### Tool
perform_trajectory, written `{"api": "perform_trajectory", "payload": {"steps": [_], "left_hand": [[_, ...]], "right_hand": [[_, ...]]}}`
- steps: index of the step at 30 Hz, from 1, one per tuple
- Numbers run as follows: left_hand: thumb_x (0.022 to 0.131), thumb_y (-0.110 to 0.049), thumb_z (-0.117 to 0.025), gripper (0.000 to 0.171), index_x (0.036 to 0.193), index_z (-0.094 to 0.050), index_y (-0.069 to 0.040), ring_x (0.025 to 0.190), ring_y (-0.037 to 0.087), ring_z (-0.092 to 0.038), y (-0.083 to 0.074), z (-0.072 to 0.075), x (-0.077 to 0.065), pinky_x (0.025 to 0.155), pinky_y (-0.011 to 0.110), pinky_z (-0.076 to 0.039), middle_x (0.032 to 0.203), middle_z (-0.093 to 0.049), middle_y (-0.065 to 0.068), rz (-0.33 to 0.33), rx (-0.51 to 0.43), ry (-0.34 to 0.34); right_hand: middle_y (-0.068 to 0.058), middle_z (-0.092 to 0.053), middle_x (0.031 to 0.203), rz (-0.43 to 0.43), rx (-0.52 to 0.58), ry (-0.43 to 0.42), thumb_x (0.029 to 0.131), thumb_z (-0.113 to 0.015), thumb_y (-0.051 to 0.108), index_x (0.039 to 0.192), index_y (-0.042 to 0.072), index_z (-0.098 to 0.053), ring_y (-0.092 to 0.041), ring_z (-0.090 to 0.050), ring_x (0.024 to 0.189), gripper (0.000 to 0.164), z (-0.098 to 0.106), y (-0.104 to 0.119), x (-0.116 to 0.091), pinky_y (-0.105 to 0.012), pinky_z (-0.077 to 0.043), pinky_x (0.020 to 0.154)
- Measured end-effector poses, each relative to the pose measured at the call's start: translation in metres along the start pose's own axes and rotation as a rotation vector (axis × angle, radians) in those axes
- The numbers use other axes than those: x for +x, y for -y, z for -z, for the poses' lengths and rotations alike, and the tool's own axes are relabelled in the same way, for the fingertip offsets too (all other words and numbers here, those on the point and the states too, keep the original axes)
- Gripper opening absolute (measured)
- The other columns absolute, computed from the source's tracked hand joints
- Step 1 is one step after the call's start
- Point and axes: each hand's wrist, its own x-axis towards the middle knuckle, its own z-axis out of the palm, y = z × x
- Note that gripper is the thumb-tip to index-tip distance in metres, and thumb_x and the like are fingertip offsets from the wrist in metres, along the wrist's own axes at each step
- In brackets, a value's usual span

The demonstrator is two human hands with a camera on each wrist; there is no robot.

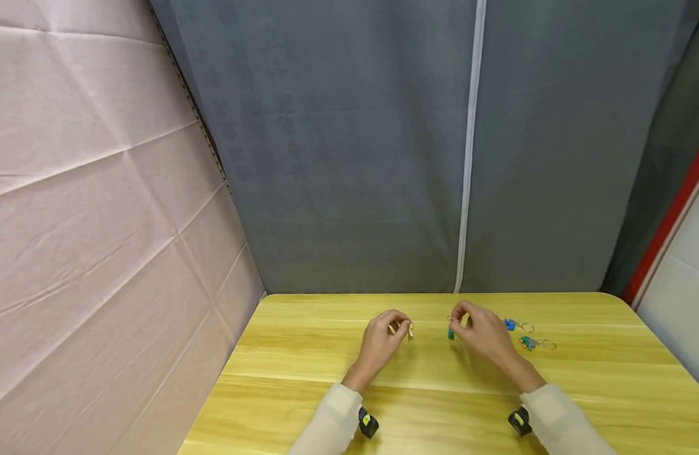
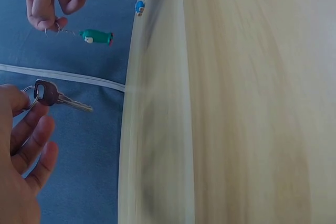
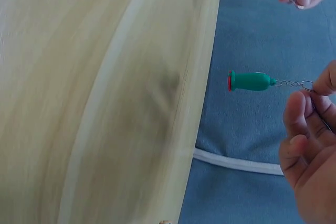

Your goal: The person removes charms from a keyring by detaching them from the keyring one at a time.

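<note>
My left hand (image 1: 380, 338) pinches a metal ring from which a key (image 2: 51, 94) with a dark head hangs above the table. Across from it, my right hand (image 1: 483, 332) pinches the ring of a keychain with a green bottle-shaped charm (image 3: 251, 81) on a short chain. The charm dangles in the air, its red base downward. Key and charm hang apart, with a gap between the two hands. Beside my right hand a blue keychain (image 1: 510, 324) and a multicoloured keychain (image 1: 528, 342) lie on the table, each with a ring.
The yellow wood-grain table (image 1: 304, 354) has rounded far corners. Behind it hangs a grey curtain (image 1: 349, 158) with a white vertical strip (image 1: 469, 145). A pale pink cloth (image 1: 99, 189) stands at the left; a red edge (image 1: 676, 215) borders the white panel at the right.
</note>
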Motion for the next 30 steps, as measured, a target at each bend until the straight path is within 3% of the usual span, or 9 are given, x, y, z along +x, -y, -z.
{"api": "perform_trajectory", "payload": {"steps": [9, 17, 24, 30], "left_hand": [[0.106, -0.021, -0.069, 0.013, 0.104, -0.079, -0.012, 0.08, 0.004, -0.067, 0.003, 0.003, 0.0, 0.069, 0.016, -0.055, 0.094, -0.078, -0.002, 0.064, -0.052, 0.022], [0.107, -0.015, -0.067, 0.015, 0.105, -0.078, -0.005, 0.08, 0.007, -0.071, 0.005, 0.004, 0.001, 0.073, 0.019, -0.06, 0.095, -0.078, 0.004, 0.061, -0.122, 0.005], [0.108, -0.017, -0.065, 0.017, 0.106, -0.077, -0.005, 0.08, 0.006, -0.07, 0.011, 0.005, -0.001, 0.073, 0.019, -0.06, 0.094, -0.078, 0.003, 0.075, -0.114, 0.005], [0.108, -0.017, -0.066, 0.016, 0.107, -0.077, -0.007, 0.079, 0.006, -0.07, 0.016, 0.006, -0.002, 0.073, 0.02, -0.06, 0.092, -0.079, 0.003, 0.115, -0.135, -0.001]], "right_hand": [[0.003, -0.063, 0.073, -0.041, -0.007, 0.027, 0.093, -0.071, 0.011, 0.092, 0.017, -0.066, -0.003, -0.044, 0.057, 0.007, 0.012, -0.011, 0.002, -0.024, -0.037, 0.052], [0.004, -0.062, 0.073, -0.093, -0.023, 0.053, 0.093, -0.069, 0.013, 0.096, 0.015, -0.066, -0.006, -0.045, 0.056, 0.005, 0.018, -0.023, 0.002, -0.026, -0.036, 0.051], [0.004, -0.067, 0.071, -0.153, 0.015, 0.115, 0.096, -0.068, 0.015, 0.1, 0.014, -0.064, -0.007, -0.055, 0.057, 0.006, 0.023, -0.029, 0.0, -0.027, -0.039, 0.054], [0.002, -0.074, 0.079, -0.189, 0.019, 0.137, 0.097, -0.069, 0.019, 0.101, 0.014, -0.064, -0.006, -0.063, 0.063, 0.008, 0.024, -0.036, -0.001, -0.028, -0.042, 0.055]]}}
